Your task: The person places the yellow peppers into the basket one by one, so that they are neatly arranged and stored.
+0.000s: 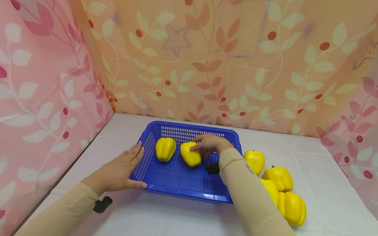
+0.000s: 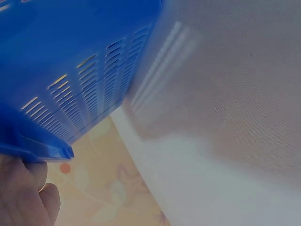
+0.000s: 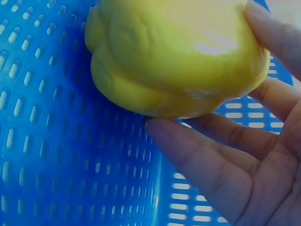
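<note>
In the head view, a blue perforated plastic basket stands on the white-covered table, holding two yellow bell peppers. One yellow bell pepper lies at its left side. My right hand reaches inside and grips the other bell pepper, near the basket's middle. The right wrist view shows thumb and fingers spread around this glossy, lobed pepper, close to the perforated wall. My left hand rests on the basket's left rim, fingers extended and thumb at the front corner; part of it shows under the rim in the left wrist view.
Several more yellow bell peppers sit on the table to the right of the basket, partly behind the right sleeve. Floral cloth hangs at the back and both sides. White cloth covers the table.
</note>
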{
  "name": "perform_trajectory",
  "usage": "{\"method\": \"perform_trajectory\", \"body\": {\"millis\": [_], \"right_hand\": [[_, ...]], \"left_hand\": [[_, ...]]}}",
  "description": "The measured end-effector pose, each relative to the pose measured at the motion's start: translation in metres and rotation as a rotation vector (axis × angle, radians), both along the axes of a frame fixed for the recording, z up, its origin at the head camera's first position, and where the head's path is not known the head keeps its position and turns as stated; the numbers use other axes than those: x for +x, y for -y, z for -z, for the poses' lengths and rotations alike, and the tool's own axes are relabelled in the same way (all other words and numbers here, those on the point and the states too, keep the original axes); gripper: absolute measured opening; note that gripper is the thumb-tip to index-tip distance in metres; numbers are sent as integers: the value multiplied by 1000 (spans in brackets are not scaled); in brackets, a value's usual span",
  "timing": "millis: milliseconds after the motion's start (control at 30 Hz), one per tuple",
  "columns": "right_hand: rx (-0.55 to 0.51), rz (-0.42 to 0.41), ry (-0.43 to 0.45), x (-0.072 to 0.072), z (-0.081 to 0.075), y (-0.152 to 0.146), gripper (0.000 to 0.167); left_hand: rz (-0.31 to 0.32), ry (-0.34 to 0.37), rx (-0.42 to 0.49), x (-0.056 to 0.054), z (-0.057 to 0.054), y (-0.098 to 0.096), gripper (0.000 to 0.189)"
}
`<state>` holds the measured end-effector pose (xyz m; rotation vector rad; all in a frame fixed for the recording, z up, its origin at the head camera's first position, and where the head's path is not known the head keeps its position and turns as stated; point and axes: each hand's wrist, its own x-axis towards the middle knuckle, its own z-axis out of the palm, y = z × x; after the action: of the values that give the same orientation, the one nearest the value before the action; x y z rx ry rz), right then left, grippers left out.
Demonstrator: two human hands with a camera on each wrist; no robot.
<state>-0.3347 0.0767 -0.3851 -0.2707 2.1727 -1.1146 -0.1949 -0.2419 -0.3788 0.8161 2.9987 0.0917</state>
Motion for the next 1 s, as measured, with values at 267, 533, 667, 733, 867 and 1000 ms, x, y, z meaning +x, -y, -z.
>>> {"method": "perform_trajectory", "body": {"millis": [267,533,667,733,867,1000], "right_hand": [[-30,15,-18,1,1,2,38],[-4,28,-63,0,2,7,36],[14,41,-88,1,1,9,36],[23,45,-101,2,1,9,36],[30,39,-127,2,1,10,34],[27,33,-139,2,0,10,34]], "left_hand": [[4,-10,2,0,1,0,117],[5,-16,1,-1,1,1,116],[10,-12,6,0,1,0,115],[13,-11,13,1,0,0,114],[15,-10,18,2,-2,-1,113],[10,-4,14,2,-2,-1,113]]}}
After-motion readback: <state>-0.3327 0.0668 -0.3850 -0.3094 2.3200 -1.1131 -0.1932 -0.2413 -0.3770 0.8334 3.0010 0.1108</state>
